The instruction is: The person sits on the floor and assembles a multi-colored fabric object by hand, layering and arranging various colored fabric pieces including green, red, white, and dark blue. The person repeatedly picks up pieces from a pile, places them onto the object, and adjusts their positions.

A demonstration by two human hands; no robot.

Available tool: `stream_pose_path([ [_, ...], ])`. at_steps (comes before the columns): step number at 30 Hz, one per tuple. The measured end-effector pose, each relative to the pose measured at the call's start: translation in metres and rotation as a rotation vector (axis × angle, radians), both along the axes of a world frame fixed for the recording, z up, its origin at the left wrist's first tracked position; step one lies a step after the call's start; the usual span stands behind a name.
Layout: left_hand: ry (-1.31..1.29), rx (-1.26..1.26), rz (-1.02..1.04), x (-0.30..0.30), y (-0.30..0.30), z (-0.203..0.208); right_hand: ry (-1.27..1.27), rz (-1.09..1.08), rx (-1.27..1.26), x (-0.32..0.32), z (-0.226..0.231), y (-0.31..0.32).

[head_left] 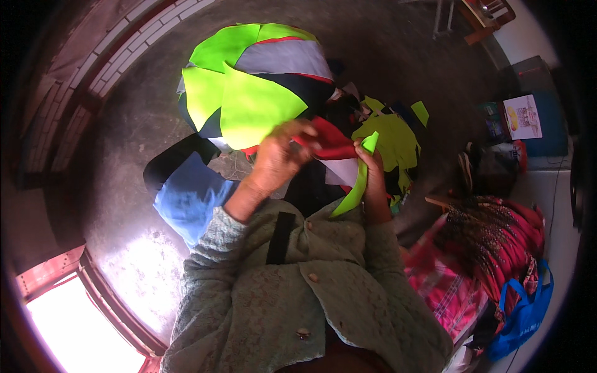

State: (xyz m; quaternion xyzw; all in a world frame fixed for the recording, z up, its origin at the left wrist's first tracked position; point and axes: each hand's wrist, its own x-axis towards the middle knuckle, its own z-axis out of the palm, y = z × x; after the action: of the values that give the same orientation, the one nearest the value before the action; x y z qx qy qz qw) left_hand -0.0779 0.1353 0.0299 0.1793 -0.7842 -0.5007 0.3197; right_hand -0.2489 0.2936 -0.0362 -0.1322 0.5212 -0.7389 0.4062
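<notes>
My right hand [372,169] is closed on a narrow lime-green fabric piece [357,191], pinched near its upper end. The strip hangs down toward my lap. Beside it lie a red fabric piece [333,140] and a pale grey one [342,171]. My left hand [278,155] is raised just left of the red fabric, fingers bent and smeared by motion, so what they hold, if anything, does not show. Beyond it stands a large rounded heap of fabric pieces [264,102] in lime, grey, navy and red.
More lime and dark scraps [392,137] lie on the floor to the right. Blue cloth [193,196] is at my left. A pink patterned cloth [491,248] and a blue bag [525,314] sit at the lower right. A wooden furniture corner [482,31] juts in at the upper right.
</notes>
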Motion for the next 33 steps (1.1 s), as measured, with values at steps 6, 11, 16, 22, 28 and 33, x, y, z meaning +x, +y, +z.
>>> stream_pose_path([
  [6,-0.199,-0.231,-0.176,-0.017,0.033,-0.019,-0.022,-0.038,0.022,0.004,0.008,0.001],
  [11,-0.101,-0.268,-0.19,-0.015,0.028,-0.024,-0.046,-0.013,0.002,-0.002,0.002,0.006],
  [16,0.014,0.045,-0.268,-0.008,0.014,-0.003,-0.208,-0.144,-0.075,0.002,0.008,0.004],
  [22,0.182,0.723,-0.181,0.008,-0.009,0.023,-0.299,-0.155,-0.099,-0.001,-0.005,0.006],
  [28,0.315,0.689,-0.064,0.001,-0.019,0.031,-0.147,-0.139,-0.023,-0.001,-0.01,0.004],
  [33,0.505,0.663,0.087,-0.027,-0.044,0.057,-0.037,-0.111,0.032,-0.003,-0.007,0.007],
])
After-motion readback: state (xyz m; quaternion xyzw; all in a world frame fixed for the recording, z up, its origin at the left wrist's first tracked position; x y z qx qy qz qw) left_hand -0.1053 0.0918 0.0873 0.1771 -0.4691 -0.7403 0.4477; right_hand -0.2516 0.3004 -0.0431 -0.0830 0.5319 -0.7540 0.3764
